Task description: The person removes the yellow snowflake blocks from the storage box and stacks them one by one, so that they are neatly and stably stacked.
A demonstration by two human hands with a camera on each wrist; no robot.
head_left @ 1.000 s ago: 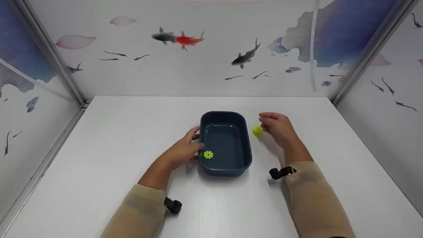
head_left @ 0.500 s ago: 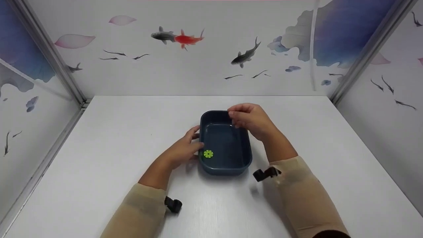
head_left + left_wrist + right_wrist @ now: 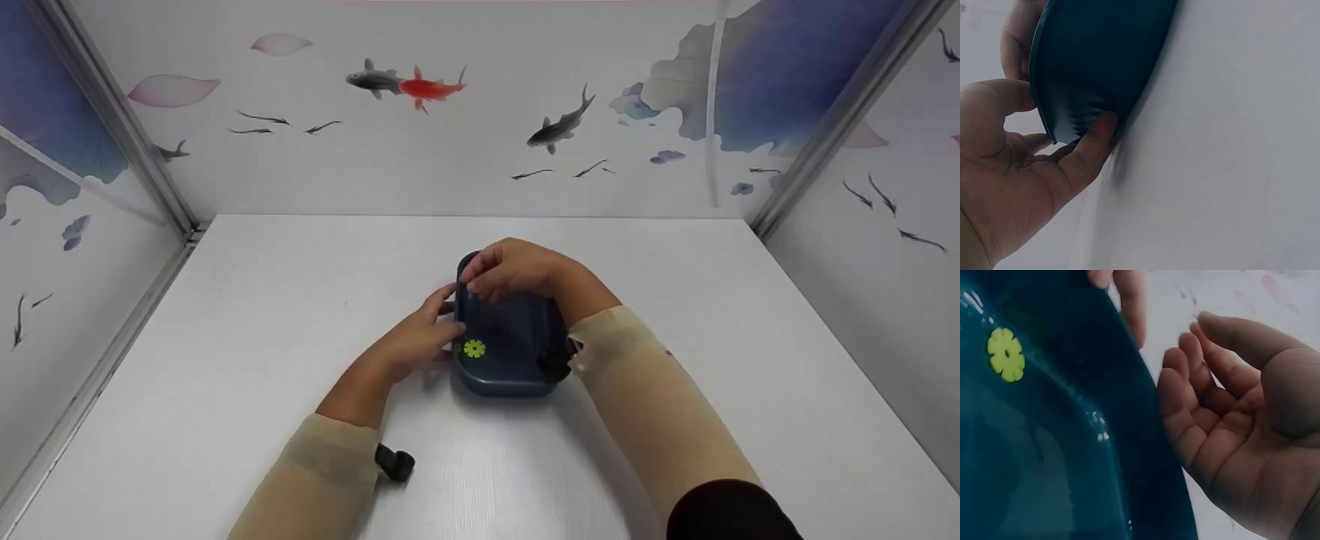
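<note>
A dark blue plastic box [image 3: 517,352] stands in the middle of the table. My left hand [image 3: 415,339] grips its left side, thumb at the rim and fingers against the outer wall, as the left wrist view shows from below. A flat yellow-green notched disc [image 3: 474,349] lies inside, near the thumb; the right wrist view shows the disc [image 3: 1006,354] too. Across the far part of the box reaches my right hand [image 3: 514,268], fingertips close to the far left rim. Its fingers [image 3: 1176,391] are loosely curled, with nothing visible between them. The right hand and forearm hide part of the interior.
The white table [image 3: 300,270] runs to a back wall [image 3: 480,165] printed with fish. Side panels with metal posts [image 3: 161,150] enclose it on the left and right. Small black wrist cameras [image 3: 396,463] stick out from both sleeves.
My right hand has moved left, from beside the box to over its far left part. The yellow-green ball seen beside that hand one second ago is out of sight. The left hand stays put.
</note>
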